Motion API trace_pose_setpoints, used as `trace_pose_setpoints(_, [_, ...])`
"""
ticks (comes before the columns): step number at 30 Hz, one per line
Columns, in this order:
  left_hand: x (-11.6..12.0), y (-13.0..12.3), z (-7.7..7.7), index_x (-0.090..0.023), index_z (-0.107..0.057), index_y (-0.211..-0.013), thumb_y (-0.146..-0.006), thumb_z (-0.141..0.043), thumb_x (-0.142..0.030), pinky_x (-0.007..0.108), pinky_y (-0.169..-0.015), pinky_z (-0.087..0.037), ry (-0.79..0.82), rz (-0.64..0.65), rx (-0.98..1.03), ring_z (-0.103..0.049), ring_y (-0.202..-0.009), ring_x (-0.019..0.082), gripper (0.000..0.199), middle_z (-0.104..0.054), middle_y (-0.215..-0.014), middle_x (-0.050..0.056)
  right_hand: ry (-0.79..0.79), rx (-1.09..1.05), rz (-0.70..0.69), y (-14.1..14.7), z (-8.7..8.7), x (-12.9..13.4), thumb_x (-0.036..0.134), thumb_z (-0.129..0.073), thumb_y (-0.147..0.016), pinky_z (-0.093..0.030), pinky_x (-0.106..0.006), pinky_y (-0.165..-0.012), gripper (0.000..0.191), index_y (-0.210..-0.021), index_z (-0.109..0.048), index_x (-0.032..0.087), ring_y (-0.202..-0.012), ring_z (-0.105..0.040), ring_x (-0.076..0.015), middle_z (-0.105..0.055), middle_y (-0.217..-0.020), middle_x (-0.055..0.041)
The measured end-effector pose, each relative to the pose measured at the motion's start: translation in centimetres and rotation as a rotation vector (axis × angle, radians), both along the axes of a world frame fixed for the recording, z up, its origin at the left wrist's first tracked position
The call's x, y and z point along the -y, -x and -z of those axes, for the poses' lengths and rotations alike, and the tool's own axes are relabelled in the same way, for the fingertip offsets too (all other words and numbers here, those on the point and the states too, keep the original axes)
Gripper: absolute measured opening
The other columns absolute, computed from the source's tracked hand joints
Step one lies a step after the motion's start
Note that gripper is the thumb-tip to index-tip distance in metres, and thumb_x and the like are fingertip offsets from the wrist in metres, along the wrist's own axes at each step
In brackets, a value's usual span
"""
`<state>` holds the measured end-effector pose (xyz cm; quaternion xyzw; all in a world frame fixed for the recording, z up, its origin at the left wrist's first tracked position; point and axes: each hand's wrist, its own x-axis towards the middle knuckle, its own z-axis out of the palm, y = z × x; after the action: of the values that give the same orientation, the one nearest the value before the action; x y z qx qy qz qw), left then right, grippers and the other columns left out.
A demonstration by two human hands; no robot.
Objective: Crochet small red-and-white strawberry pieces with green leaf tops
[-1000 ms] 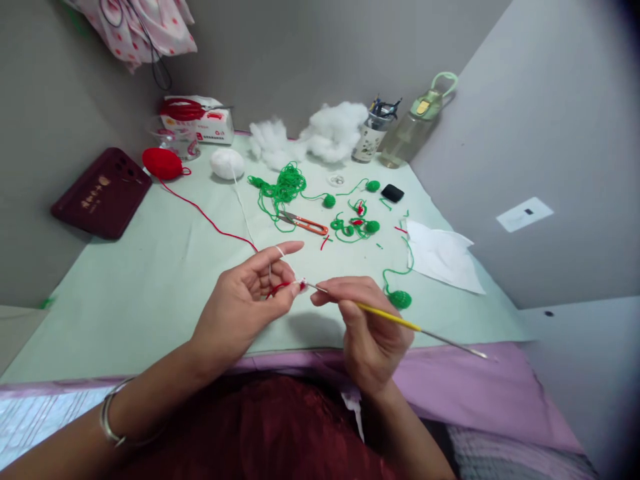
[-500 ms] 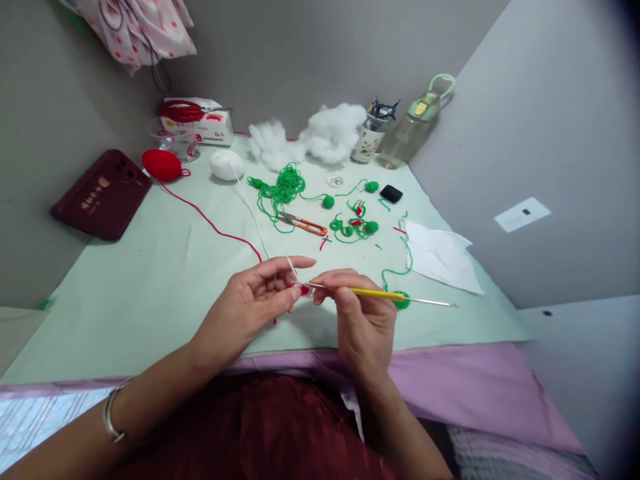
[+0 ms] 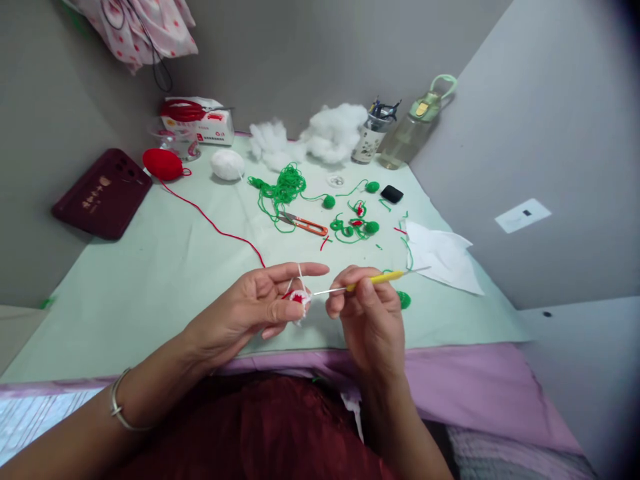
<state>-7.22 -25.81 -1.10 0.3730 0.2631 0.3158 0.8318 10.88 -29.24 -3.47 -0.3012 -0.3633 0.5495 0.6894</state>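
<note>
Between the thumb and fingers of my left hand (image 3: 255, 300) is a small red-and-white crochet piece (image 3: 299, 298). White yarn passes over that hand's stretched index finger. My right hand (image 3: 373, 307) grips a crochet hook (image 3: 375, 281) by its yellow handle. Its thin metal tip points left and reaches the edge of the piece. The white yarn ball (image 3: 228, 165) and the red yarn ball (image 3: 163, 165) lie at the back left, a red strand running from the latter toward my left hand. A green crochet piece (image 3: 404, 301) lies partly hidden behind my right hand.
Orange thread snips (image 3: 305, 225) lie mid-table by tangled green yarn (image 3: 287, 185) and several small green crochet pieces (image 3: 371, 227). White stuffing (image 3: 334, 133), a pen cup (image 3: 369, 139) and a bottle (image 3: 411, 130) stand behind. A maroon phone-like case (image 3: 103, 195) leans at left; white paper (image 3: 443, 257) lies right.
My right hand has moved slightly right and down, and the hook's back end has tilted up. The crochet piece has turned, showing more of its red-and-white face.
</note>
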Motion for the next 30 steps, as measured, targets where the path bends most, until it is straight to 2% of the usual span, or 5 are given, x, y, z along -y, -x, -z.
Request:
trace_pose_setpoints(13, [0.6, -0.5, 0.1, -0.033, -0.084, -0.114, -0.086, -0.084, -0.029, 0.018, -0.056, -0.041, -0.189, -0.212, -0.173, -0.046, -0.062, 0.007, 0.028, -0.064, -0.081, -0.003, -0.018, 0.096, 0.115, 0.6, 0.1, -0.2, 0.039, -0.079, -0.09, -0.055, -0.024, -0.057, 0.015, -0.084, -0.08, 0.025, -0.061, -0.064, -0.0111, -0.073, -0.076, -0.0006])
trace_pose_setpoints(18, [0.7, -0.5, 0.3, -0.035, -0.078, -0.128, -0.082, -0.085, -0.02, 0.018, -0.059, -0.044, -0.239, -0.349, -0.213, -0.052, -0.07, 0.01, 0.049, -0.067, -0.082, -0.003, -0.038, 0.119, 0.149, 0.9, 0.4, -0.3, 0.039, -0.075, -0.093, -0.054, -0.025, -0.058, 0.016, -0.087, -0.077, 0.025, -0.061, -0.062, -0.0113, -0.073, -0.079, -0.0008])
trace_pose_setpoints(25, [0.7, -0.5, 0.4, -0.029, -0.079, -0.126, -0.079, -0.088, -0.02, 0.02, -0.057, -0.044, -0.22, -0.237, -0.205, -0.056, -0.067, 0.011, 0.049, -0.07, -0.079, -0.002, 0.02, 0.009, -0.047, 1.1, 0.5, -0.2, 0.039, -0.073, -0.095, -0.048, -0.023, -0.053, 0.017, -0.088, -0.078, 0.025, -0.055, -0.057, -0.009, -0.07, -0.076, 0.001])
trace_pose_setpoints(27, [0.9, -0.9, 0.4, -0.028, -0.078, -0.128, -0.078, -0.089, -0.02, 0.02, -0.06, -0.046, -0.23, -0.298, -0.232, -0.058, -0.067, 0.011, 0.052, -0.069, -0.078, -0.003, -0.033, 0.121, 0.025, 1.5, 0.7, 0.0, 0.038, -0.071, -0.096, -0.051, -0.026, -0.055, 0.016, -0.09, -0.079, 0.026, -0.057, -0.058, -0.0102, -0.07, -0.08, 0.0004])
trace_pose_setpoints(30, [1.3, -1.7, 0.3, -0.027, -0.076, -0.13, -0.078, -0.088, -0.021, 0.02, -0.062, -0.046, -0.226, -0.369, -0.261, -0.057, -0.068, 0.01, 0.054, -0.067, -0.077, -0.004, -0.169, 0.452, 0.288, 2.0, 1.0, 0.4, 0.029, -0.067, -0.099, -0.057, -0.034, -0.07, 0.013, -0.096, -0.08, 0.028, -0.077, -0.067, -0.0174, -0.073, -0.089, -0.003])
